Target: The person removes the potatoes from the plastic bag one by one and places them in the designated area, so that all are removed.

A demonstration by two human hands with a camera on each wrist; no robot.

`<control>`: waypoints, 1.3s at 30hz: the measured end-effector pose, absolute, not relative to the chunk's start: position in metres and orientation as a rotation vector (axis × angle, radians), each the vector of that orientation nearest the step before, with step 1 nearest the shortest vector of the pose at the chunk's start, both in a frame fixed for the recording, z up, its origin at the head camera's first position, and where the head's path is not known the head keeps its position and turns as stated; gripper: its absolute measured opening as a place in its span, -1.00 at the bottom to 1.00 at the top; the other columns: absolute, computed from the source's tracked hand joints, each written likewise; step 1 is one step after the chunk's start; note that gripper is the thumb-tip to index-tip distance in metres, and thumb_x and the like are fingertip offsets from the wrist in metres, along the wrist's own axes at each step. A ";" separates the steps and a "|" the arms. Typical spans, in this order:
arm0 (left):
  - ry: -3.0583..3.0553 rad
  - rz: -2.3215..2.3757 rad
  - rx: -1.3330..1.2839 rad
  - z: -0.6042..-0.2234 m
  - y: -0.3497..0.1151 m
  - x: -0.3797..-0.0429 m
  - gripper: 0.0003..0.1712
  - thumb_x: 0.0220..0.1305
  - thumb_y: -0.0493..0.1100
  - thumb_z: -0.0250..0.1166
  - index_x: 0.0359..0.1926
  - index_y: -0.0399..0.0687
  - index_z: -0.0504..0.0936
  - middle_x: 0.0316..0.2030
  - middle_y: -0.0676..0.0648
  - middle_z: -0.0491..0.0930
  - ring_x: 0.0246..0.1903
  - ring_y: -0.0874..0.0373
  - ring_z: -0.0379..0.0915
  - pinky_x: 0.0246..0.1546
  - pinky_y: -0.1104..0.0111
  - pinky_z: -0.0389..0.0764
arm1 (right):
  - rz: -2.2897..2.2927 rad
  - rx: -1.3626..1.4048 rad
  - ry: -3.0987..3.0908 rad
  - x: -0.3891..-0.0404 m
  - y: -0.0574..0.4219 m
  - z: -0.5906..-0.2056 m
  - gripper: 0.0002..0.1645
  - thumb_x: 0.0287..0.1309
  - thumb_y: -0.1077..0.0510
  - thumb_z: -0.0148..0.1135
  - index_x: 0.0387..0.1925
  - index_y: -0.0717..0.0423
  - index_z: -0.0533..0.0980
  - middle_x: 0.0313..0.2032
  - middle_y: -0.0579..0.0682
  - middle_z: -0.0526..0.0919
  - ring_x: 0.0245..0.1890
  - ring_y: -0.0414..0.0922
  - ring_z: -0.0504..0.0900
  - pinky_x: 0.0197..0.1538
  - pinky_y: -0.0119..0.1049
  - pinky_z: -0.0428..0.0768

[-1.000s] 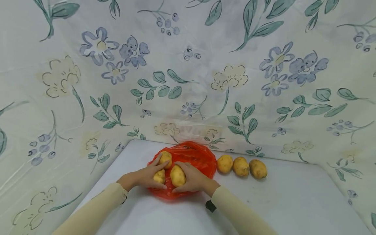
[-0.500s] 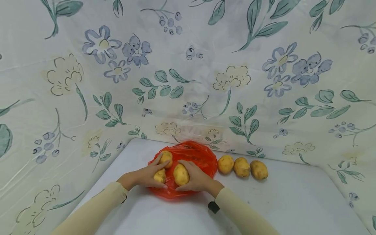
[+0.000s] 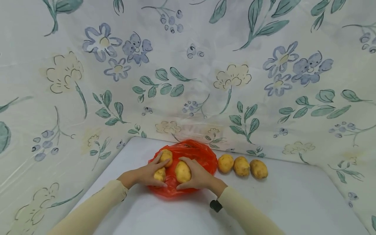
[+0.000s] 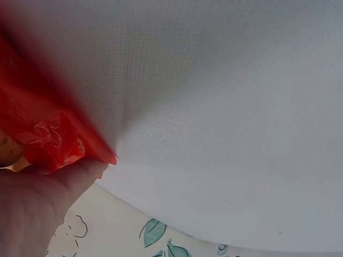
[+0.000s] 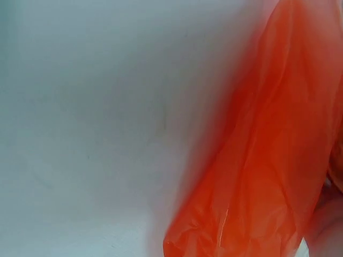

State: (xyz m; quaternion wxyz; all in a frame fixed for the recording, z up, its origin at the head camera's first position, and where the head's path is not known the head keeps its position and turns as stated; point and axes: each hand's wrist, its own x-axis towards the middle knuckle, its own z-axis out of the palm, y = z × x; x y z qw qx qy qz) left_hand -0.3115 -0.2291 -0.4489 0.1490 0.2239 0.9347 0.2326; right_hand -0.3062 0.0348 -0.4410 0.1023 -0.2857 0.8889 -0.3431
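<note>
A red plastic bag (image 3: 199, 153) lies spread on the white table with three potatoes on it in the head view. My right hand (image 3: 199, 176) grips one potato (image 3: 183, 172), thumb at the near side and fingers round the far side. At the bag's left side, my left hand (image 3: 144, 174) holds its thumb and fingers round a near potato (image 3: 160, 174), its fingertips against a farther potato (image 3: 166, 158). The left wrist view has the left hand (image 4: 43, 201) against the red bag (image 4: 48, 123). Red film (image 5: 262, 160) fills the right side of the right wrist view.
Three more potatoes stand in a row right of the bag: a left one (image 3: 226, 163), a middle one (image 3: 242, 166) and a right one (image 3: 258, 169). A flower-patterned sheet (image 3: 188, 71) rises behind the white table (image 3: 293, 195).
My right hand has shifted slightly right with its potato, widening the gap to the left potatoes. The left hand has stayed nearly still.
</note>
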 end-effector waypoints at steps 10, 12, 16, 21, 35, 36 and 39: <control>2.700 0.674 0.622 -0.452 -0.228 -0.313 0.20 0.04 0.31 0.44 0.57 0.16 0.01 0.57 -0.22 -0.46 0.48 -0.37 -0.09 0.32 -0.22 0.29 | -1.151 -0.797 2.597 -0.298 0.044 -0.433 0.10 -0.08 -0.04 0.56 0.41 -0.27 0.09 0.22 -0.01 0.31 0.22 -0.02 0.37 0.13 0.02 0.59; 2.702 0.667 0.604 -0.451 -0.228 -0.315 0.20 0.03 0.32 0.44 0.57 0.18 0.01 0.57 -0.21 -0.47 0.48 -0.35 -0.09 0.33 -0.21 0.28 | -1.171 -0.795 2.585 -0.296 0.048 -0.431 0.09 -0.06 -0.03 0.55 0.41 -0.29 0.09 0.23 -0.02 0.30 0.22 -0.02 0.36 0.13 0.01 0.59; 2.698 0.674 0.595 -0.450 -0.228 -0.315 0.21 0.02 0.33 0.44 0.57 0.17 0.01 0.57 -0.22 -0.48 0.48 -0.37 -0.11 0.33 -0.23 0.26 | -1.205 -0.798 2.566 -0.295 0.056 -0.429 0.07 -0.04 0.00 0.53 0.41 -0.32 0.10 0.25 -0.02 0.30 0.23 -0.02 0.36 0.13 0.02 0.59; 2.686 0.693 0.615 -0.450 -0.228 -0.315 0.22 0.02 0.32 0.45 0.57 0.14 0.00 0.56 -0.23 -0.49 0.45 -0.40 -0.04 0.34 -0.21 0.27 | -1.223 -0.787 2.568 -0.295 0.069 -0.433 0.08 -0.05 0.00 0.53 0.41 -0.32 0.10 0.27 0.00 0.29 0.24 0.02 0.37 0.14 0.08 0.57; 2.665 0.707 0.613 -0.449 -0.226 -0.312 0.19 0.04 0.31 0.44 0.57 0.20 0.00 0.57 -0.17 -0.52 0.42 -0.34 0.06 0.32 -0.16 0.33 | -1.287 -0.770 2.513 -0.293 0.088 -0.435 0.06 -0.04 0.03 0.54 0.40 -0.34 0.10 0.29 -0.01 0.30 0.24 0.05 0.37 0.13 0.05 0.59; 2.666 0.706 0.614 -0.449 -0.226 -0.312 0.19 0.04 0.31 0.44 0.57 0.19 0.00 0.57 -0.19 -0.51 0.42 -0.35 0.05 0.31 -0.17 0.33 | -1.302 -0.775 2.506 -0.293 0.088 -0.435 0.06 -0.04 0.03 0.54 0.40 -0.34 0.11 0.29 -0.02 0.30 0.24 0.04 0.38 0.13 0.04 0.60; 2.680 0.687 0.606 -0.449 -0.228 -0.311 0.20 0.03 0.32 0.44 0.57 0.18 0.00 0.57 -0.19 -0.50 0.43 -0.36 0.04 0.32 -0.17 0.32 | -1.344 -0.795 2.498 -0.293 0.092 -0.436 0.04 -0.06 0.06 0.55 0.38 -0.28 0.13 0.26 -0.02 0.33 0.21 0.04 0.40 0.13 0.02 0.59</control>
